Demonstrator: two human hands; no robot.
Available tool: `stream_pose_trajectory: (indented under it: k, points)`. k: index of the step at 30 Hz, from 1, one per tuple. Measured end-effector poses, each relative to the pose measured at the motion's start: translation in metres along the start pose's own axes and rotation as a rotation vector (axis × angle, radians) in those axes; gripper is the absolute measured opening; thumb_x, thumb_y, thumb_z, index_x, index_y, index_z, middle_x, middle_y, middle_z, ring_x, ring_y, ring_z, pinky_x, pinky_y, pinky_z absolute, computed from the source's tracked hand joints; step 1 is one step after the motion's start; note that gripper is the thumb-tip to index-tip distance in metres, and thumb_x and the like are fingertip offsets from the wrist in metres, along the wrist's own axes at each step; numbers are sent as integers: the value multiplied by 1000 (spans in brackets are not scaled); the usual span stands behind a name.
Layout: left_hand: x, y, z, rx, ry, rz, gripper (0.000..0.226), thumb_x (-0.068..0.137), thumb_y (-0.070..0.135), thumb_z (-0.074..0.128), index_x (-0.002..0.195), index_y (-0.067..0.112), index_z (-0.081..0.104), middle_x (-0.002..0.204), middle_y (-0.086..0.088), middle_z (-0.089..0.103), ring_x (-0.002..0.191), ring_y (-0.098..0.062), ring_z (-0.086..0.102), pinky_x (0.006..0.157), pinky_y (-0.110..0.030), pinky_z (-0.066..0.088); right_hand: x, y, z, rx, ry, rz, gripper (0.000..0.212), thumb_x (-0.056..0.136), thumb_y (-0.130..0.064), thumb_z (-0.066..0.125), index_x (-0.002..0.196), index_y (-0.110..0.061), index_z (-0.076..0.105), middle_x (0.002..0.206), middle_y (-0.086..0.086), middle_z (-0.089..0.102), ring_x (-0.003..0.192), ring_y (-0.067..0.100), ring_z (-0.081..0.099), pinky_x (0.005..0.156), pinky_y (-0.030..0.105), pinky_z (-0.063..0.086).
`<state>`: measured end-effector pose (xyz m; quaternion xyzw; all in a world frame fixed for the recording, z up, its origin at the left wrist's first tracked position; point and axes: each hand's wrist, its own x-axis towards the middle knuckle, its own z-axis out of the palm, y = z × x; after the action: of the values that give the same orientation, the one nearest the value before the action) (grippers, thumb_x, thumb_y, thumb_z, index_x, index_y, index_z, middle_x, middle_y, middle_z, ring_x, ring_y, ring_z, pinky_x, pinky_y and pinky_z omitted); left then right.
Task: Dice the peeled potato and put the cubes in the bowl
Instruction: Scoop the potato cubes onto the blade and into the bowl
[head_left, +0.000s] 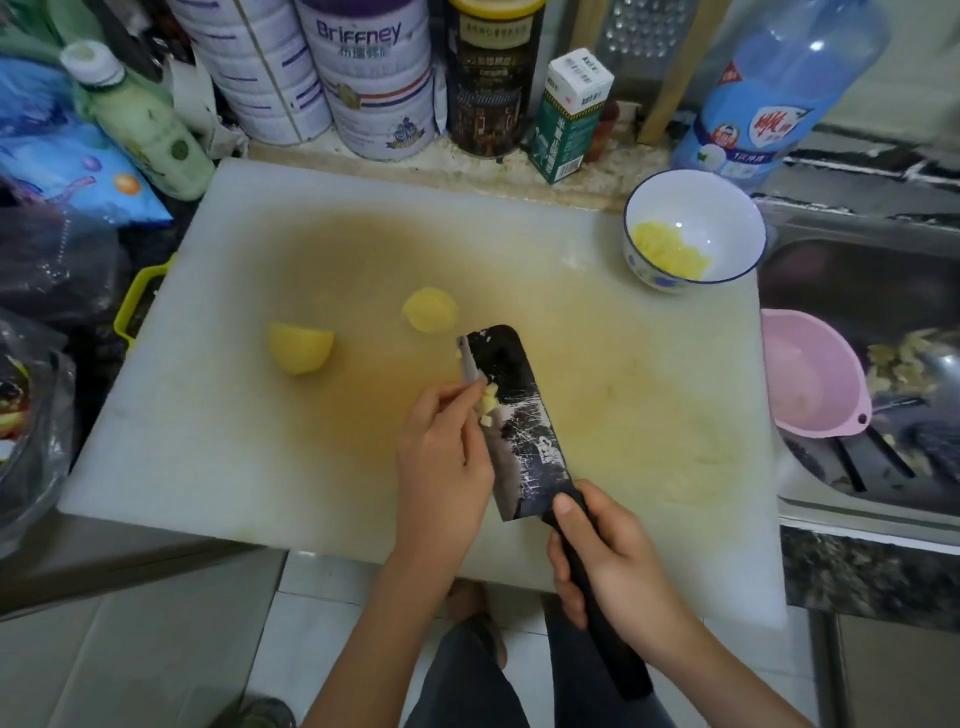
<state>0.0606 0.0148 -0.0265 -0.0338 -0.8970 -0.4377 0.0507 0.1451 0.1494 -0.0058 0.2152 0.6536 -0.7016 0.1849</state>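
Note:
Two peeled yellow potato pieces lie on the white cutting board (208, 415): a half (300, 347) at the left and a smaller piece (430, 310) near the middle. My right hand (608, 561) grips the black handle of a cleaver (511, 415), whose blade is tilted over the board. My left hand (444, 447) presses small potato cubes (488, 408) against the blade's side with its fingers. A white bowl (727, 208) with a blue rim stands at the board's far right corner and holds yellow cubes (670, 252).
Tins (374, 78), a green carton (569, 119) and bottles line the wall behind the board. A green bottle (140, 119) and bags crowd the left. A sink at the right holds a pink bowl (810, 374) and peelings.

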Motion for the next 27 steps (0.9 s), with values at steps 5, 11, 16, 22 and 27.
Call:
stream_pose_trajectory:
  k: [5, 11, 16, 22, 27]
  points:
    - [30, 43, 28, -201, -96, -36, 44, 85, 10, 71, 128, 12, 60, 114, 4, 53, 94, 2, 62, 87, -15, 50, 4, -35, -50, -1, 7, -6, 21, 99, -20, 42, 85, -5, 44, 56, 10, 43, 34, 18, 34, 35, 21, 31]
    - [88, 92, 82, -262, -144, -30, 54, 80, 6, 74, 131, 11, 56, 112, 4, 47, 83, 8, 58, 79, -9, 49, 29, -76, -122, -29, 44, -29, 21, 99, -21, 44, 80, -13, 47, 56, 8, 44, 36, 18, 36, 37, 22, 32]
    - [125, 114, 126, -120, -109, 91, 55, 81, 20, 76, 131, 12, 56, 126, -2, 43, 104, -10, 52, 92, -18, 47, 58, -104, -172, -91, 78, -58, 22, 99, -22, 44, 80, -12, 47, 57, 8, 45, 39, 20, 38, 39, 27, 33]
    - [158, 121, 167, 167, -143, 416, 54, 99, 34, 44, 144, 5, 40, 152, -19, 30, 139, -31, 32, 115, -36, 29, 83, -125, -212, -112, 96, -80, 21, 98, -22, 44, 87, -4, 47, 53, 7, 45, 39, 21, 38, 39, 27, 33]
    - [167, 127, 191, 232, -142, 494, 42, 101, 19, 41, 139, 1, 47, 148, -16, 40, 139, -29, 35, 113, -44, 33, 95, -136, -232, -113, 73, -56, 23, 97, -24, 45, 83, -6, 46, 56, 4, 46, 39, 18, 40, 39, 27, 36]
